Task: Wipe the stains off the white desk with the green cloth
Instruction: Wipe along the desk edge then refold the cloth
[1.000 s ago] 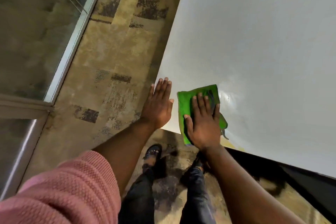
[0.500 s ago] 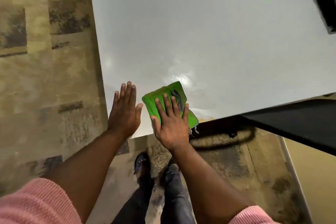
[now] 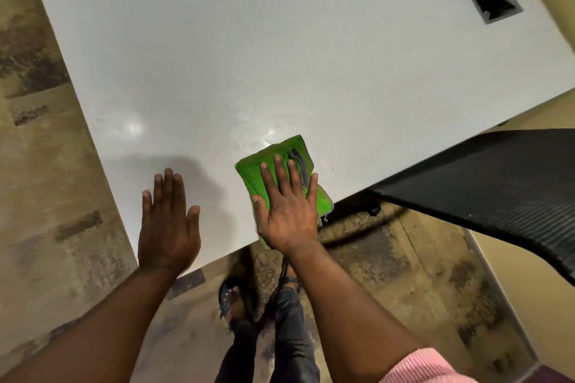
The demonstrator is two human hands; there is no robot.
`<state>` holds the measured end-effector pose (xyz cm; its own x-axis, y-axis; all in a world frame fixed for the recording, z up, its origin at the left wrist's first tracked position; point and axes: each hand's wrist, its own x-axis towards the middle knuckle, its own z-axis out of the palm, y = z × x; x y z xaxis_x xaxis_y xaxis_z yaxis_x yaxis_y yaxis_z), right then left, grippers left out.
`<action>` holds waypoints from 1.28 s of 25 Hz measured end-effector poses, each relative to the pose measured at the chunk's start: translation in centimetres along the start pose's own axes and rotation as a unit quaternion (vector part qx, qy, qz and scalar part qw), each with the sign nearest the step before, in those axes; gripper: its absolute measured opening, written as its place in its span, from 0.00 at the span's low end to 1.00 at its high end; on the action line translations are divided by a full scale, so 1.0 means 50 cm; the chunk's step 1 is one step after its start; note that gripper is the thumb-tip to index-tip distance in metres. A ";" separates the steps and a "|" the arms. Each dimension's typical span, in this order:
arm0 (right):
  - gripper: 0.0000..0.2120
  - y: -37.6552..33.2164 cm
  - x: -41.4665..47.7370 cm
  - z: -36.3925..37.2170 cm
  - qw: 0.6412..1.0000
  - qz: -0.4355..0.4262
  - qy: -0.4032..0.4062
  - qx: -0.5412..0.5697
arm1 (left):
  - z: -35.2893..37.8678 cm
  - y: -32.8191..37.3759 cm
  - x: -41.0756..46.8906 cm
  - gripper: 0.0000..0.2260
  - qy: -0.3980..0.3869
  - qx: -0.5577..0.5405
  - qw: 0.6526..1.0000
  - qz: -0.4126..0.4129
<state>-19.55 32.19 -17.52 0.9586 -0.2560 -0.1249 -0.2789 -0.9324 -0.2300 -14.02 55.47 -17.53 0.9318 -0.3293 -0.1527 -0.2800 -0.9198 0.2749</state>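
At the desk's near edge, the left hand (image 3: 168,227) lies open and flat, bracing. Beside it, the right hand (image 3: 287,211) presses the folded green cloth (image 3: 273,155) flat-palmed against the white desk (image 3: 280,56). Wiping is under way; the next stroke probably pushes forward across the smeared patch beyond.

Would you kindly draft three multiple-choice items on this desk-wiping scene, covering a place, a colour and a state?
1. Where does the green cloth lie on the white desk?
A. near its front edge
B. beside the far slot
C. on the floor

2. What colour is the sleeve?
A. blue
B. pink
C. grey

3. How is the left hand?
A. clenched in a fist
B. gripping the cloth
C. flat, fingers extended

Answers: 1 A, the cloth reaches the near edge under the right hand; 2 B, pink knit shows at the wrist; 3 C, the palm lies open on bare desk.
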 end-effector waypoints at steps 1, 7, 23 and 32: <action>0.31 0.003 0.004 -0.003 1.000 0.004 0.000 0.004 | 0.000 -0.002 -0.001 0.31 0.001 0.000 1.000 -0.001; 0.33 0.041 0.041 -0.026 0.997 0.075 -0.004 0.011 | -0.001 -0.002 0.000 0.31 0.006 -0.004 1.000 0.002; 0.39 -0.013 0.014 0.005 0.797 0.422 0.236 0.363 | 0.014 -0.016 -0.002 0.30 0.038 0.030 0.999 0.021; 0.42 -0.233 -0.070 0.066 0.748 0.425 0.204 0.468 | 0.011 -0.012 -0.002 0.30 0.041 0.011 0.999 0.025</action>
<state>-19.83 44.81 -17.58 0.2966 -0.8891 -0.3486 -0.5324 0.1492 -0.8333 -14.08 55.97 -18.19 0.9323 -0.3566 -0.0614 -0.3301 -0.9077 0.2593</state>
